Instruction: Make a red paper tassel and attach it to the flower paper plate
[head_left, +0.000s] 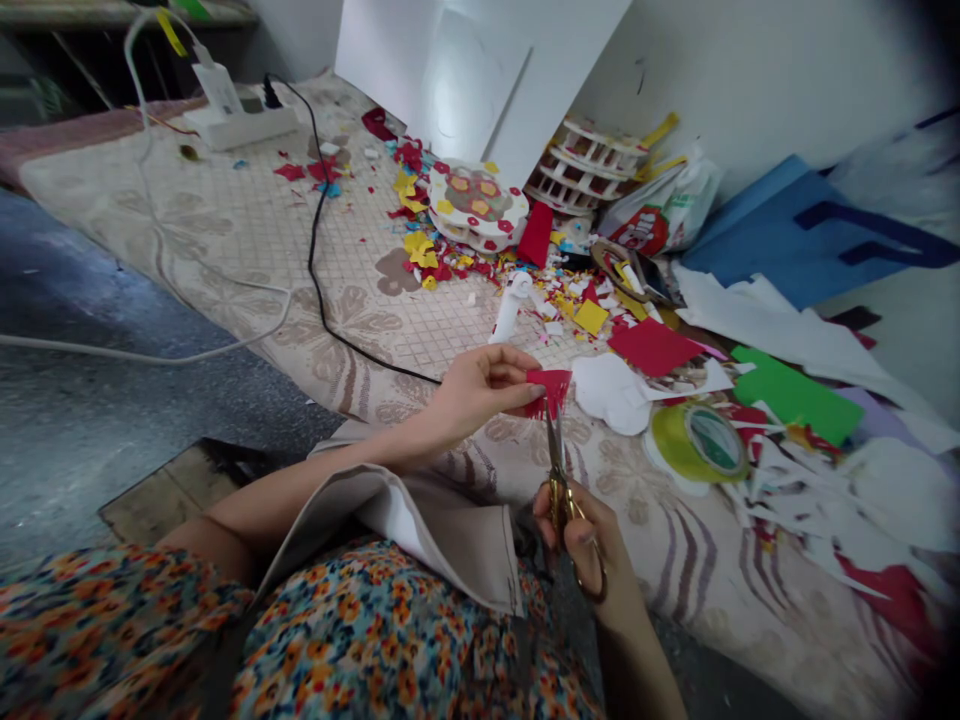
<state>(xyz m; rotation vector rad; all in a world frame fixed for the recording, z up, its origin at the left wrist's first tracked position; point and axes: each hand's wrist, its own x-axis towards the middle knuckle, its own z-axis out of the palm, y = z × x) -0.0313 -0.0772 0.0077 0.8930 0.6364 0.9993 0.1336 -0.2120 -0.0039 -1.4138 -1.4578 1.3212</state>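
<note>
The likeliest trouble, I judge, is a snip running too deep: the lower edge of the small red piece [553,385] looks fringed with narrow strips, and if the blades of my gold-handled scissors [557,470] bite too far up, a strip could come away or the whole piece could split. My left thumb sits just beside the blade tips, so a slip of the piece could bring skin between them. The material looks thin and may fold instead of cutting if I let it go slack. Should I drop it, it could get lost among the scraps toward one o'clock, where a larger red sheet [652,347] lies too. The black cord [319,270] comes in from ten o'clock and ends from view behind my left hand [491,390], so a sideways sweep might drag it. As for where things lie, the red piece is held in front of me near the edge of the worktop [247,230]; counting from it, my left hand is at nine o'clock, thumb and fingers pinching its left end, and my right hand [589,535] is between five and six o'clock, curled round the scissor handles, with the blades pointing to twelve and meeting the fringe.
</note>
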